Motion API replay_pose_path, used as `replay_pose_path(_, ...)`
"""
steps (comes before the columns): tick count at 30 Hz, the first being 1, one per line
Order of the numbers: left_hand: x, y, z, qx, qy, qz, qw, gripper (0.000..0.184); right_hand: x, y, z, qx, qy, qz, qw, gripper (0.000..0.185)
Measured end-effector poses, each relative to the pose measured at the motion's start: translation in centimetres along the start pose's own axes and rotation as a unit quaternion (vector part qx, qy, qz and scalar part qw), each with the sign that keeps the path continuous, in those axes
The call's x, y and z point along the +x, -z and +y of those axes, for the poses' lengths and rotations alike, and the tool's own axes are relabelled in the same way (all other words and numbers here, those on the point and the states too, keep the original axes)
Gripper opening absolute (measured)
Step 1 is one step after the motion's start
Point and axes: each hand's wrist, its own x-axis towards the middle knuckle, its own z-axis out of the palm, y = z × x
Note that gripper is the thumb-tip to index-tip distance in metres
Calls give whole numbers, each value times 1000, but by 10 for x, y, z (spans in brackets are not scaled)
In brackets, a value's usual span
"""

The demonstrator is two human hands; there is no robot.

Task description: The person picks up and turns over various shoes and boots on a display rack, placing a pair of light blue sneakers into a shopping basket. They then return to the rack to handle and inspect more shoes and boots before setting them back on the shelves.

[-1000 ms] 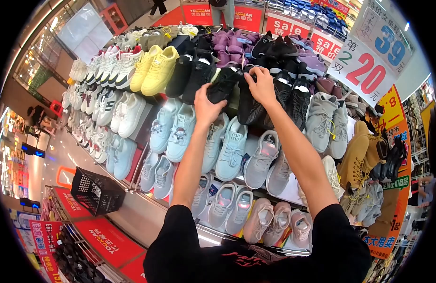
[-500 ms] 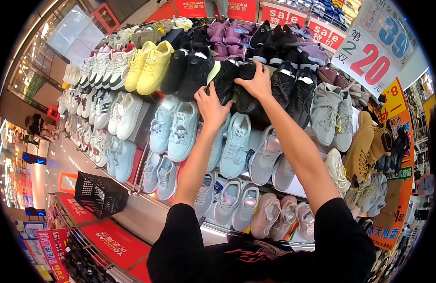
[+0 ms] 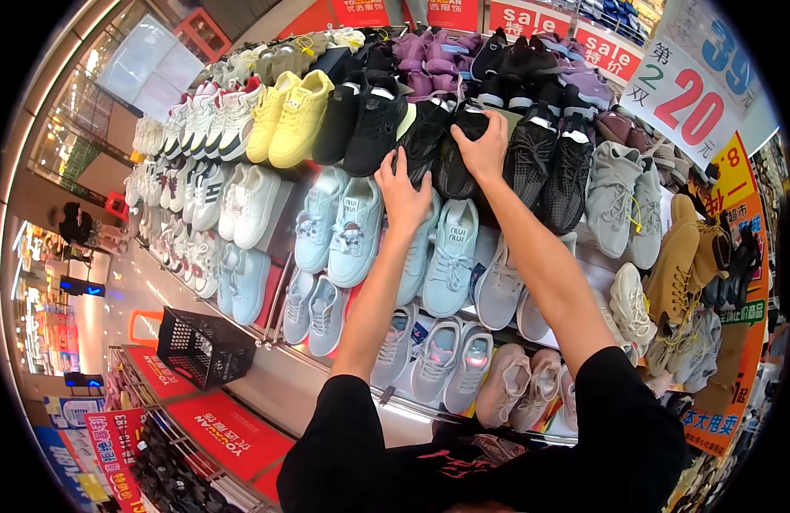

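Observation:
Two black sneakers (image 3: 427,137) stand side by side in the upper row of the display, between my hands. My left hand (image 3: 405,197) curls round the toe end of the left one, thumb on one side and fingers on the other. My right hand (image 3: 485,150) grips the neighbouring black sneaker (image 3: 455,171) from its right side, with the thumb across its top. Light blue sneakers (image 3: 450,265) sit just below my hands. To the left is another black pair (image 3: 373,132), and to the right are black knit sneakers (image 3: 568,175).
Yellow sneakers (image 3: 301,120) and white sneakers (image 3: 258,205) fill the left of the rack. Grey sneakers (image 3: 615,201) and tan boots (image 3: 673,261) stand at the right. A price sign (image 3: 690,103) hangs upper right. A black basket (image 3: 205,349) is at lower left.
The whole view has shifted, so the display appears further right. Both hands stay at the same black sneakers, with the pair sitting slightly straighter side by side.

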Motion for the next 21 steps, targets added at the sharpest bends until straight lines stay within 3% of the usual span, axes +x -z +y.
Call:
replay_pose_path(10,-4,-10,-2,-48,35,42,997,64,4,-5,-1,-10,-15,-14,1000,62)
replay_pose_path(15,-8,-9,-9,-39,4,8,999,61,0,26,-14,-12,3,-105,994,73)
replay_pose_path(17,-4,1,1,18,5,5,1000,61,-2,87,-40,-5,93,-56,994,75)
replay_pose_path(19,-4,16,39,-4,4,71,997,54,-11,142,-34,-23,97,23,995,74)
replay_pose_path(21,-7,20,87,-100,-42,75,991,45,-27,177,9,-104,30,66,992,76)
